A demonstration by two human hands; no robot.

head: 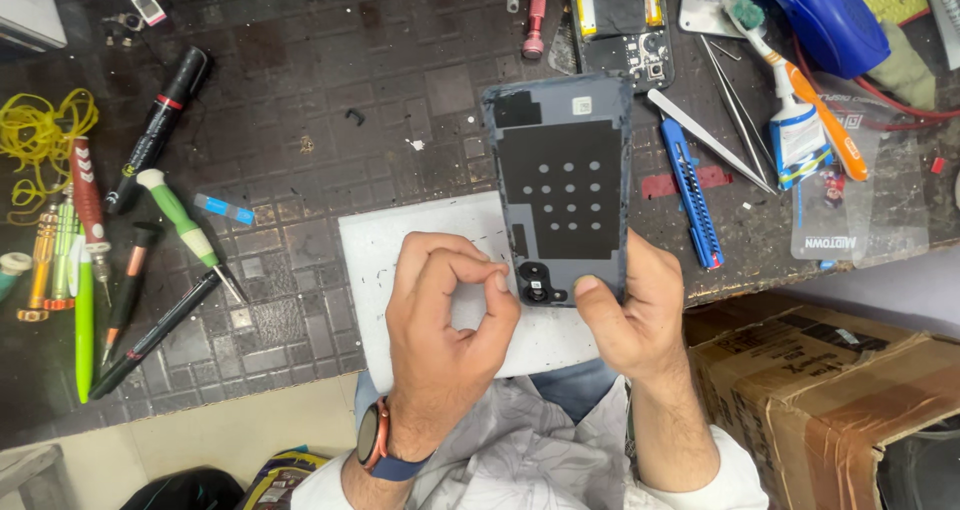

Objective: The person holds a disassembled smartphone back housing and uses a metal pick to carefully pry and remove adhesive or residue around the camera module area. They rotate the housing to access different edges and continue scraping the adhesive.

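Observation:
My right hand [628, 320] holds a grey phone back cover [563, 185] by its lower end, inner side up, with a black pad dotted with holes and a camera cutout near my thumb. My left hand [445, 335], with a watch on the wrist, pinches thumb and forefinger at the cover's lower left edge beside the camera cutout. Both hands hover over a white mat [400, 250] on the dark workbench [300, 120].
An opened phone body [625, 20] lies at the back. Tweezers [735, 110], a blue pry tool [692, 195], a toothbrush [800, 70] and a glue tube sit at right. Screwdrivers and pens [150, 230] are spread at left. A cardboard box [830, 400] stands lower right.

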